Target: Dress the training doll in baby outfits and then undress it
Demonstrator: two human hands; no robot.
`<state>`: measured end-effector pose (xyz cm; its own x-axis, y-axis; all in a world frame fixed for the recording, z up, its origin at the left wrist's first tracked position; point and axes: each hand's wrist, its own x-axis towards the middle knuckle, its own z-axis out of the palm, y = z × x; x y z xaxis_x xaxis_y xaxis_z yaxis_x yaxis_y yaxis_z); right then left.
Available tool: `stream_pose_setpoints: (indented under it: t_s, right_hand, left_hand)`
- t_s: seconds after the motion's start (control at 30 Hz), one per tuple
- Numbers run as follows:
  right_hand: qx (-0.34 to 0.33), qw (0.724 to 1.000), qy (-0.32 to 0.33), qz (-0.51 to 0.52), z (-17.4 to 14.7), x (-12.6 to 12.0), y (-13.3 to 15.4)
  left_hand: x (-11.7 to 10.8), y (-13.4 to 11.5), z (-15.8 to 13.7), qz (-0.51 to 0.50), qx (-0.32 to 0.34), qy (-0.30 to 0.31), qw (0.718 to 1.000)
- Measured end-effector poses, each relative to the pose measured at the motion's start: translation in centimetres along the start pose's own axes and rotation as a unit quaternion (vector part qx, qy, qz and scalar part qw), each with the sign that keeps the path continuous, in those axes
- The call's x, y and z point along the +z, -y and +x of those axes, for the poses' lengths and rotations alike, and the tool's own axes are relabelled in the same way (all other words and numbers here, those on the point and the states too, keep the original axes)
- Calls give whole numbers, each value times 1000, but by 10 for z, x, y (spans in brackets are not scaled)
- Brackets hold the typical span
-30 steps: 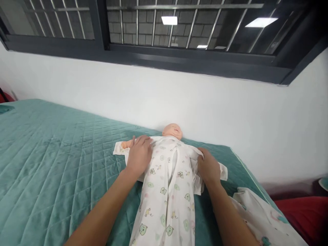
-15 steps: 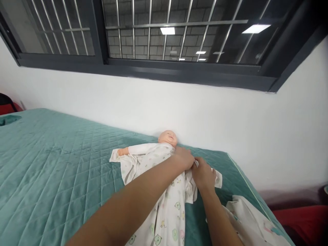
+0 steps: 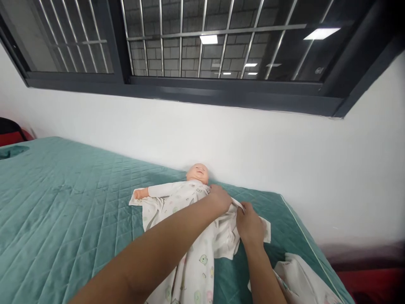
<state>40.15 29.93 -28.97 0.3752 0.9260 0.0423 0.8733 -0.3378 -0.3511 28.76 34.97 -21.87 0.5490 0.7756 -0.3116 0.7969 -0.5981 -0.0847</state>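
A baby doll [image 3: 198,172] lies on its back with its head near the wall. Its arm on the left of the picture is stretched out in a plain white sleeve. A white baby garment [image 3: 202,240] printed with small green animals covers its body, and more cloth spreads out on both sides. My left hand [image 3: 220,197] is closed on the garment's edge beside the doll's chest. A little to the right, my right hand [image 3: 251,223] pinches the same cloth, and a white strip is pulled taut between both hands. The doll's other arm is hidden by my hands and the cloth.
A green quilted cover [image 3: 79,219] lies under the doll. Another white printed cloth [image 3: 300,276] is bunched at the lower right, beside my right forearm. Behind stands a white wall [image 3: 268,152] below a dark-framed barred window [image 3: 202,88].
My hands have moved apart, stretching the garment's edge between them. The view has shifted, so the doll appears slightly farther left.
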Motion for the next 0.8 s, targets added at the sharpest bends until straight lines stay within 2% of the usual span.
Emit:
stream_pose_setpoints:
  t_s: [0.23, 0.5, 0.8]
  right_hand:
    - [-8, 1000, 2, -18, 0, 0, 0]
    - [12, 1000, 22, 11, 4, -1, -3]
    - [30, 997, 42, 52, 5, -7, -5]
  left_hand:
    - [8, -13, 11, 2, 68, 2, 998]
    - [26, -4, 18, 12, 76, -58, 995]
    - [18, 10, 11, 33, 62, -83, 994]
